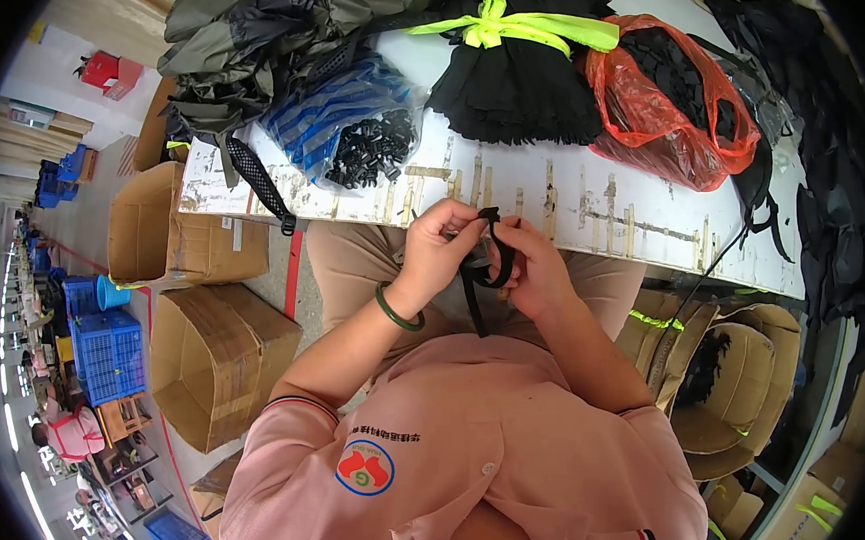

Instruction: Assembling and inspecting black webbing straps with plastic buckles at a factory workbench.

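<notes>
Above my lap, just in front of the table edge, my left hand (pixel 445 243) and my right hand (pixel 535 263) meet at a small black buckle (pixel 489 213). A black webbing strap (pixel 474 297) runs from it, looping beside my right fingers, with a tail hanging down. Both hands pinch the piece from either side, fingertips closed. Past my hands on the white table lies an opened clear and blue plastic bag (pixel 327 117) with many small black buckles (pixel 372 149) spilling from its mouth. Beside it is a bundle of black straps (pixel 515 94) tied with a neon yellow band (pixel 496 30).
A red plastic bag (pixel 632 106) with black pieces stands at the table's right. Black and grey fabric (pixel 236 43) heaps at the back left. Cardboard boxes (pixel 223 355) stand on the floor to the left, another box (pixel 751 378) to the right. Tape strips mark the table's worn front edge (pixel 590 229).
</notes>
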